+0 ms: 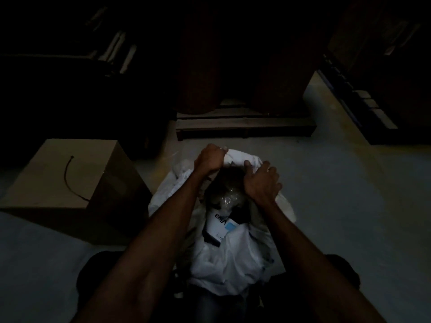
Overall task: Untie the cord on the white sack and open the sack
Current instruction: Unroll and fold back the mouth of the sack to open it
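In a dim room, a cardboard box (70,183) is sitting on the pale floor (349,206) at the left, with a dark cord (68,178) lying curved across its top. Just right of it, the white sack (233,259) is standing on the floor directly before the person. Both bare forearms are reaching forward over it. The left hand (210,159) is clenching into a fist around the sack's far rim, while the right hand (262,181), knuckles up, is gripping the rim beside it. The mouth is gaping, showing plastic-wrapped contents and a white package (218,226).
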Tool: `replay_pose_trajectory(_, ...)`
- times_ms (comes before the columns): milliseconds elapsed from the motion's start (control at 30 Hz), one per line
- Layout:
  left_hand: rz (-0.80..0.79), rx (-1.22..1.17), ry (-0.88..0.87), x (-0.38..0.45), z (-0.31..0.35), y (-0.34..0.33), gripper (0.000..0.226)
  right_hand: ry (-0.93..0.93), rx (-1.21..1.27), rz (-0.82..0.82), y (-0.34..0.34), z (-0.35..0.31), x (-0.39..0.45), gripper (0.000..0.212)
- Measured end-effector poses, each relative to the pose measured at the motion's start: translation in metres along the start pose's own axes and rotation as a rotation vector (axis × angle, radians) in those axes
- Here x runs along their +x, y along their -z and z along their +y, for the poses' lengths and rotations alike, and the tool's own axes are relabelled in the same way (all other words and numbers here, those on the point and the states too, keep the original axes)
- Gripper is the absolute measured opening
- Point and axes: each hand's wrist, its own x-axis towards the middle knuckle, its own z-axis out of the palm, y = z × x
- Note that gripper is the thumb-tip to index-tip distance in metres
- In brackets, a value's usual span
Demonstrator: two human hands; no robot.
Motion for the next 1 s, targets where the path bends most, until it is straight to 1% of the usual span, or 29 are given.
replay_pose_trajectory(67,-0.085,-0.167,0.053,0.007,-0.003,0.001,0.046,0.001,0.099,-0.084,-0.006,0.007,0.003,0.066)
replay_pose_trajectory(100,-0.116,-0.211,0.045,0.009,-0.006,0.003,0.045,0.013,0.130,-0.116,-0.007,0.010,0.007,0.066)
replay_pose_trajectory(167,-0.104,-0.191,-0.023,0.005,-0.010,0.006,0.046,0.035,0.169,-0.137,-0.009,0.015,0.015,0.065)
replay_pose_trajectory(200,-0.077,-0.110,-0.073,0.001,-0.010,0.006,0.047,0.035,0.188,-0.135,-0.008,0.016,0.020,0.064)
replay_pose_trajectory(233,-0.051,0.028,-0.119,-0.005,-0.009,0.005,0.051,0.023,0.205,-0.138,-0.006,0.016,0.025,0.063)
replay_pose_trajectory(300,0.053,0.419,-0.246,-0.019,-0.005,0.000,0.061,0.008,0.248,-0.145,-0.001,0.016,0.031,0.061)
replay_pose_trajectory(333,0.130,0.596,-0.363,-0.025,-0.003,-0.004,0.064,0.006,0.277,-0.140,0.002,0.017,0.034,0.060)
replay_pose_trajectory(367,0.185,0.712,-0.495,-0.029,-0.001,-0.009,0.065,-0.017,0.302,-0.145,0.005,0.018,0.036,0.060)
replay_pose_trajectory(433,0.161,0.789,-0.698,-0.031,-0.001,-0.021,0.064,-0.104,0.332,-0.197,0.010,0.021,0.042,0.064)
replay_pose_trajectory(467,0.127,0.808,-0.747,-0.029,-0.004,-0.028,0.063,-0.142,0.338,-0.239,0.010,0.024,0.048,0.066)
replay_pose_trajectory(500,0.092,0.823,-0.760,-0.028,-0.008,-0.035,0.062,-0.178,0.346,-0.288,0.011,0.026,0.050,0.067)
replay_pose_trajectory(567,0.011,0.824,-0.706,-0.027,-0.012,-0.044,0.056,-0.230,0.371,-0.388,0.013,0.030,0.055,0.065)
replay_pose_trajectory(633,-0.058,0.738,-0.647,-0.028,-0.012,-0.048,0.048,-0.256,0.436,-0.483,0.017,0.037,0.059,0.061)
replay_pose_trajectory(700,-0.088,0.635,-0.611,-0.024,-0.010,-0.046,0.047,-0.210,0.427,-0.516,0.020,0.043,0.062,0.064)
replay_pose_trajectory(733,-0.098,0.598,-0.588,-0.021,-0.008,-0.043,0.052,-0.158,0.365,-0.494,0.021,0.043,0.061,0.068)
replay_pose_trajectory(767,-0.105,0.582,-0.555,-0.018,-0.005,-0.039,0.057,-0.103,0.289,-0.437,0.019,0.041,0.055,0.070)
replay_pose_trajectory(800,-0.121,0.592,-0.505,-0.015,0.001,-0.035,0.058,-0.051,0.238,-0.346,0.014,0.041,0.048,0.069)
replay_pose_trajectory(867,-0.170,0.611,-0.386,-0.006,0.016,-0.029,0.045,0.033,0.186,-0.070,0.003,0.035,0.022,0.067)
replay_pose_trajectory(900,-0.210,0.615,-0.334,0.000,0.022,-0.028,0.042,0.049,0.157,0.047,-0.001,0.031,0.007,0.066)
replay_pose_trajectory(933,-0.263,0.633,-0.307,0.004,0.027,-0.027,0.041,0.052,0.138,0.129,-0.006,0.030,-0.002,0.063)
replay_pose_trajectory(1000,-0.328,0.620,-0.290,0.010,0.026,-0.030,0.040,0.027,0.189,0.215,-0.012,0.035,-0.010,0.052)
